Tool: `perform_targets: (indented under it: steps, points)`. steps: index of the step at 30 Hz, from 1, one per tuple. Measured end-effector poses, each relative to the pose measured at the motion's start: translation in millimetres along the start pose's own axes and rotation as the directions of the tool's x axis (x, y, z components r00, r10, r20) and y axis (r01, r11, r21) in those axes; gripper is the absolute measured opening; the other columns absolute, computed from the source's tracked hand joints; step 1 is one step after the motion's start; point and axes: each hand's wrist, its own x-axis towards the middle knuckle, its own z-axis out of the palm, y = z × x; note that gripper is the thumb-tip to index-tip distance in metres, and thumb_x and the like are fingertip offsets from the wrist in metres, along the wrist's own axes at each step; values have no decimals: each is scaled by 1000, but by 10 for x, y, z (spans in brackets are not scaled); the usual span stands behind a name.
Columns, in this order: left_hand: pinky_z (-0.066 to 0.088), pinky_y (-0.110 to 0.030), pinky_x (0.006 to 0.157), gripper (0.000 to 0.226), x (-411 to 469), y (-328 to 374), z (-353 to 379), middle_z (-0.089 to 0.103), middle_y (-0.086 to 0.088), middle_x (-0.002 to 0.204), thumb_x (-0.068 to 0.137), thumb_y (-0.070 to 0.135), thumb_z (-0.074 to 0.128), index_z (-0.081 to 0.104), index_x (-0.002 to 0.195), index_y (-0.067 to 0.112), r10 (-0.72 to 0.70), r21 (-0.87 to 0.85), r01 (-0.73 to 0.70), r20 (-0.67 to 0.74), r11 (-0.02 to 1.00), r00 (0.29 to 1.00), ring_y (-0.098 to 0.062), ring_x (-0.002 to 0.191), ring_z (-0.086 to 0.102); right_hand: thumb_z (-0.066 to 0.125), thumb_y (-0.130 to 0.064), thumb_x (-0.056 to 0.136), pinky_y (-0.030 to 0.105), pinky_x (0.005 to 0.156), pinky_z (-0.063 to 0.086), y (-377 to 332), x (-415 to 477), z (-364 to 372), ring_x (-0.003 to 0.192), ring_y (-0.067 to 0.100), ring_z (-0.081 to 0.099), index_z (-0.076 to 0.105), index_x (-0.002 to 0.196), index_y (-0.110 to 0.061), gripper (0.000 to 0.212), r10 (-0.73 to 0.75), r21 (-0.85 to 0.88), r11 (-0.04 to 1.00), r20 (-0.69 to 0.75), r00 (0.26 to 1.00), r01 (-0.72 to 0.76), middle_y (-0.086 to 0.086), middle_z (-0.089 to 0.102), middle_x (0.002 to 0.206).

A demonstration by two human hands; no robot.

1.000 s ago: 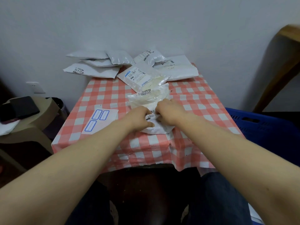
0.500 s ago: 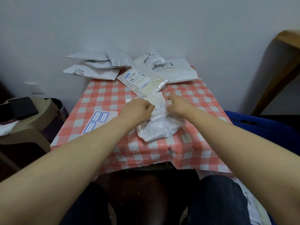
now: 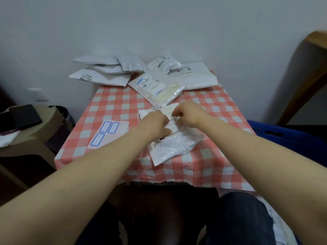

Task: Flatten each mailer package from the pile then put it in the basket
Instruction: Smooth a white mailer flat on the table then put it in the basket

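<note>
Both hands were on it: the crumpled white mailer [image 3: 177,145] lay near the middle of the desk [image 3: 113,106], its near corner pointing at the front edge. The left hand [image 3: 155,123] sat on the label end, fingers curled down and clamped on the plastic; the right hand [image 3: 188,114], just beside it, had its fingers curled too, pinching the mailer's far edge. The pile [image 3: 155,87] waited along the desk's back edge by the wall, a flat envelope [image 3: 108,134] with blue boxes lay left, and the blue basket [image 3: 283,137] stood off to the right.
</note>
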Motion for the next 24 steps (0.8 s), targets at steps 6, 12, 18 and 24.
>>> perform_targets:
  steps: [6, 12, 18, 24]
  points:
    - [36, -29, 72, 31, 30, -11, 61, 48, -11, 109, 88, 36, 62, 61, 100, 7, -18, 12, 17, 53, 1000, 998, -27, 98, 52, 68, -16, 79, 27, 73, 46, -80, 128, 74, 102, 23, 60, 57, 114, -18, 37, -6, -220, 975, 161, 987, 42, 0, 61, 114]
    - [36, -30, 66, 33, 150, 6, 21, 45, -5, 89, 81, 36, 70, 51, 83, 9, -57, 45, 53, 97, 998, 994, -22, 81, 46, 73, -24, 77, 25, 56, 44, -87, 187, 11, 77, 20, 58, 65, 105, -12, 31, -17, -274, 958, 258, 966, 90, 4, 67, 104]
    - [36, -29, 65, 35, 147, 12, 39, 46, 3, 81, 75, 30, 76, 44, 76, 16, -88, -21, 88, 4, 996, 996, -20, 81, 47, 63, -22, 83, 24, 49, 30, -113, 105, 50, 79, 21, 56, 55, 86, -16, 10, -73, -310, 943, 160, 984, 121, -5, 51, 71]
    - [42, -31, 69, 15, 96, 78, 44, 48, 0, 92, 81, 15, 61, 47, 83, 19, -3, -15, 2, -92, 1000, 996, -23, 96, 54, 65, -23, 82, 27, 63, 37, -28, -57, 34, 94, 24, 60, 62, 101, -13, 22, -123, -347, 931, -10, 992, 112, 2, 61, 100]
